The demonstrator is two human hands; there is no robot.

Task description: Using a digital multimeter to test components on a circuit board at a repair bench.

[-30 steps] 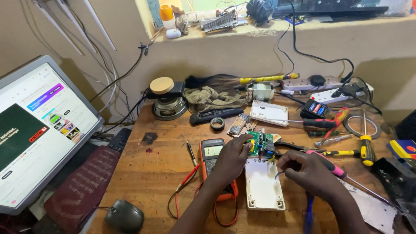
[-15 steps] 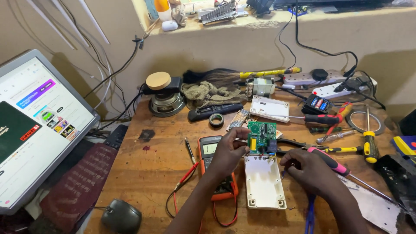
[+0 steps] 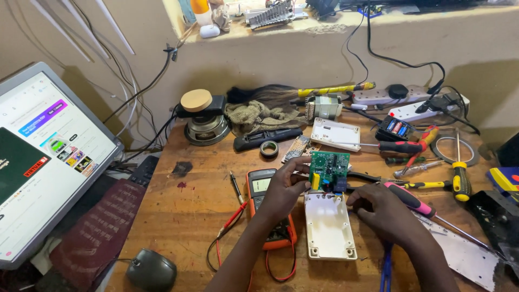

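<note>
My left hand (image 3: 282, 190) grips a green circuit board (image 3: 330, 168) by its left edge and holds it tilted up, above the far end of a white plastic case (image 3: 328, 225) lying on the wooden bench. My right hand (image 3: 381, 208) rests on the right edge of that case, fingertips near the board's lower corner. An orange-edged multimeter (image 3: 266, 204) lies under my left wrist, its red leads (image 3: 230, 224) trailing to the left.
A monitor (image 3: 38, 157) stands at the left, with a mouse (image 3: 151, 269) below it. Screwdrivers (image 3: 432, 208) and pliers lie at the right. A white cover (image 3: 335, 133), tape roll (image 3: 268, 148), rag (image 3: 259, 115) and power strips (image 3: 421, 108) sit behind.
The green board has been raised from lying low over the case to standing more upright in my left hand. My right hand stayed at the case's edge.
</note>
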